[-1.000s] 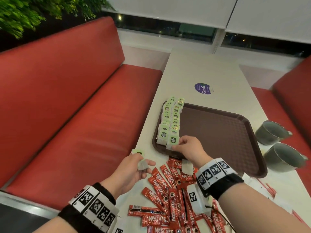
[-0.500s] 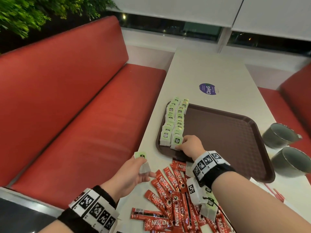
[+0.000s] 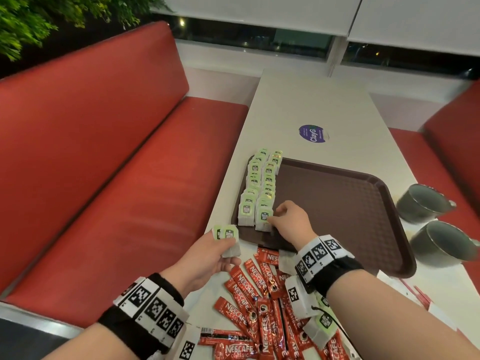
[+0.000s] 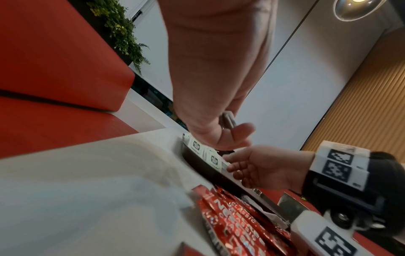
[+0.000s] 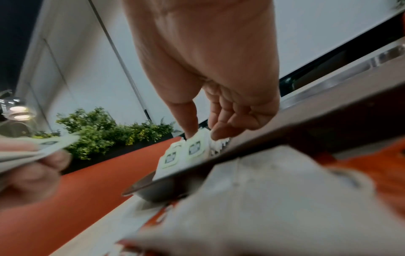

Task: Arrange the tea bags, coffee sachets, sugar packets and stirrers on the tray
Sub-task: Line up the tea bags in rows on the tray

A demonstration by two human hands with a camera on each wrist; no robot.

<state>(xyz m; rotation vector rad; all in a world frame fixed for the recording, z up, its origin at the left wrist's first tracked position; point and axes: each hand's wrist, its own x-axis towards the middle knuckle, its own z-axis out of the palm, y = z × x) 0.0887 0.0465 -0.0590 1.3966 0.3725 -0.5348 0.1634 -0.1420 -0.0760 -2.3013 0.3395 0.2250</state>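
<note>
A brown tray [image 3: 337,203] lies on the white table. Two rows of green-labelled tea bags [image 3: 259,183] stand along its left side. My right hand [image 3: 279,219] pinches the nearest tea bag [image 3: 263,218] of the right row; the right wrist view shows thumb and forefinger [image 5: 201,133] on that tea bag's [image 5: 194,149] top edge. My left hand [image 3: 215,253] hovers just left of the tray's near corner and grips a few tea bags [image 3: 227,239], also seen edge-on as tea bags [image 4: 228,121]. Red coffee sachets [image 3: 254,289] lie heaped near me.
Two grey cups [image 3: 423,203] [image 3: 444,242] stand right of the tray. A purple sticker [image 3: 313,133] lies beyond it. A loose tea bag [image 3: 322,326] sits among the sachets under my right forearm. Red benches [image 3: 104,165] flank the table.
My left hand has risen slightly toward the tray's near corner with its tea bags. My right hand has stayed at the front tea bag of the right row.
</note>
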